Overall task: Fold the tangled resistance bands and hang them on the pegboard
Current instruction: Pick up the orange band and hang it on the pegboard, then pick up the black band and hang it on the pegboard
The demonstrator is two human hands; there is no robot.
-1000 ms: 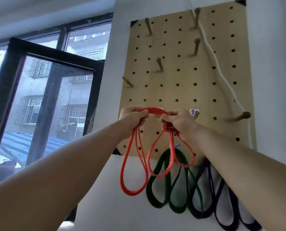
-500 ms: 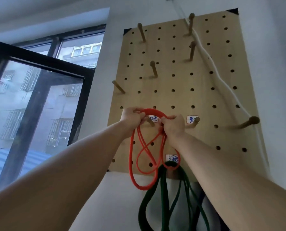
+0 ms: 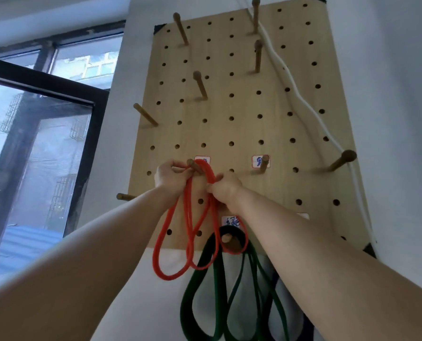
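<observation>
A wooden pegboard (image 3: 232,107) hangs on the white wall. The folded red resistance band (image 3: 187,232) is looped over a wooden peg (image 3: 194,166) in the board's lower left part, its loops dangling down. My left hand (image 3: 171,179) pinches the band just left of that peg. My right hand (image 3: 226,190) grips the band's strands to the right of and below the peg. A dark green band (image 3: 214,286) hangs folded from a lower peg (image 3: 226,238). A sliver of a dark purple band (image 3: 277,279) shows behind my right forearm.
Several bare pegs stick out of the board, among them one (image 3: 262,163) right of my hands and a long one (image 3: 340,162) at the right. A white cord (image 3: 303,99) runs down the board's right side. An open dark-framed window (image 3: 40,119) stands to the left.
The view has closed in on the board. My hands have carried the red band up and its top fold now sits over the peg; the loops hang closer together.
</observation>
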